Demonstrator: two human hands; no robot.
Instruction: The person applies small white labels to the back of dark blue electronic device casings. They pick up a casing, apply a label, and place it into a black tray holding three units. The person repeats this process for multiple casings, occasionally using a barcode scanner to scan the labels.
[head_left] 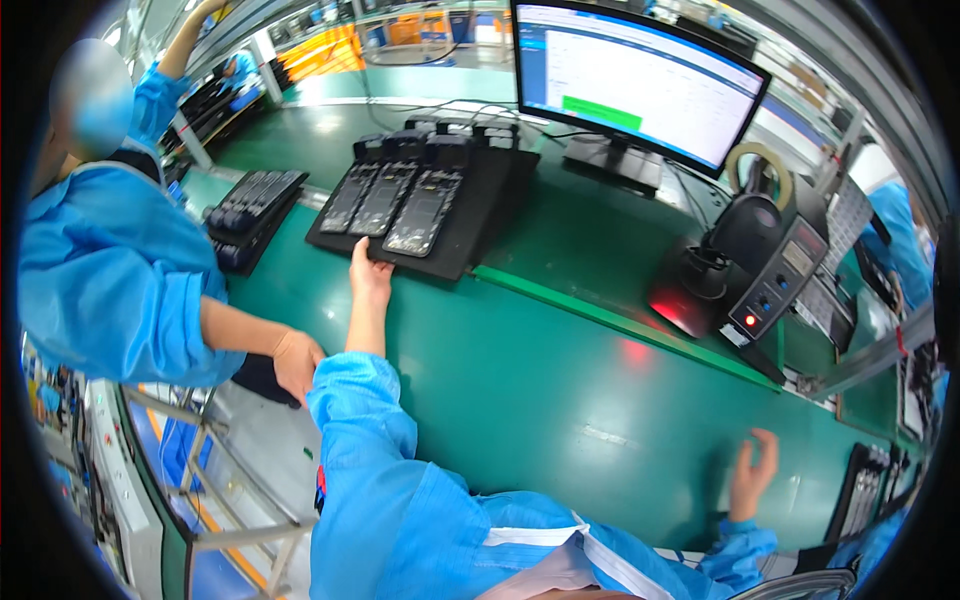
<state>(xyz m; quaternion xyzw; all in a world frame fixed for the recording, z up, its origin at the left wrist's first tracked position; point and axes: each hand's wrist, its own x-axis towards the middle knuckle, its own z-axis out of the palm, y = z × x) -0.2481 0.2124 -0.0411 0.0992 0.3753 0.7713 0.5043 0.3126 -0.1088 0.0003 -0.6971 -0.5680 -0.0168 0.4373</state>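
Observation:
My left hand reaches to the near edge of a black tray and closes on that edge, its forefinger by the lower end of the middle phone. On the tray lie three opened phone bodies in a row: a left phone, a middle phone and a right phone, with bare inner parts showing. Small dark blocks stand at their far ends. My right hand is held over the green table at the right, fingers apart and holding nothing.
A co-worker's hand is close to my left sleeve. A second black tray with phone parts lies at the left. A monitor, a scanner on a stand and a control box with a red light stand at the back right. More phones lie far right.

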